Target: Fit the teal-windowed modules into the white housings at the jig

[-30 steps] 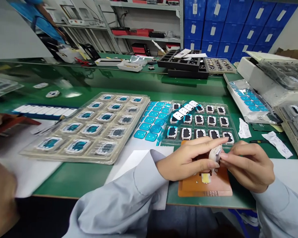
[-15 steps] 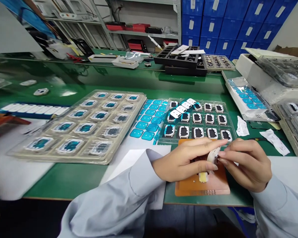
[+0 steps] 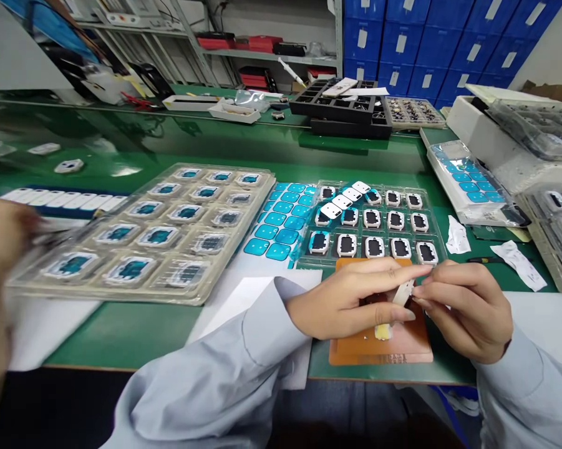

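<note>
Orange board (image 3: 383, 352) lay at the near edge of the green desk (image 3: 121, 337), and the person's two hands worked just above it. The right hand (image 3: 468, 312) was closed, its fingertips (image 3: 421, 292) pinching a white strip (image 3: 403, 293). The left hand (image 3: 343, 305) curled around from the other side, forefinger stretched over the strip and thumb below it, so the strip sat gripped between both hands, tilted, over the board. Beneath it lay a small cream piece (image 3: 382, 332), partly hidden by the fingers. Beyond the hands stood a clear tray (image 3: 442, 249) of parts with black centres. Four white covers (image 3: 341, 201) lay across its far left corner, while the other pockets showed their black centres uncovered. Just left of it lay a sheet of blue pads (image 3: 276, 227), many of them in place. At far left, a co-worker's blurred hand (image 3: 0, 237) crossed over a larger tray (image 3: 224, 293).
</note>
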Available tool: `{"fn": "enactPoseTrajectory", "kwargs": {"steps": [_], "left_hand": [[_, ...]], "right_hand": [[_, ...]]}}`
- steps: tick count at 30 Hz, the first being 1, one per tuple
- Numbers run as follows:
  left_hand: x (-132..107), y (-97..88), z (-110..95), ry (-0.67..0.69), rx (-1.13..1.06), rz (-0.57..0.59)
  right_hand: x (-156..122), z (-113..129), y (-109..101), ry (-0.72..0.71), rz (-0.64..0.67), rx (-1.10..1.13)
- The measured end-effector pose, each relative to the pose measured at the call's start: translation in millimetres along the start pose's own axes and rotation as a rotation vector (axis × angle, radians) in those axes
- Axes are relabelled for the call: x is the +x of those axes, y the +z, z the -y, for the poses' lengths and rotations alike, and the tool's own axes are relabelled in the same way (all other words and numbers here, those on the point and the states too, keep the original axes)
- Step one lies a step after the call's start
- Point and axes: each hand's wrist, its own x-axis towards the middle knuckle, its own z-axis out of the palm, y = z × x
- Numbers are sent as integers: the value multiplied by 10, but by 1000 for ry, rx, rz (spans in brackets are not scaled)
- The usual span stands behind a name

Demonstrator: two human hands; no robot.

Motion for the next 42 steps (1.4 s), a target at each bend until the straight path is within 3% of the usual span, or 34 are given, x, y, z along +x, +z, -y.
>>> {"fn": "enactPoseTrajectory", "kwargs": {"steps": [12,19,27,42], "left_hand": [[7,-6,-13,-27,40,7],[15,-14,-37,-32,71,3],[25,-3,-25,-11,46,-3],[2,-21,-82,-257,-165,-39]], "right_hand": [[20,-1,-6,-66,63,-15],[-10,-18,24,-47,-28,-21],[28,-4,-2,-70,42,-60],[21,-3,17,-149,136,-36]]}}
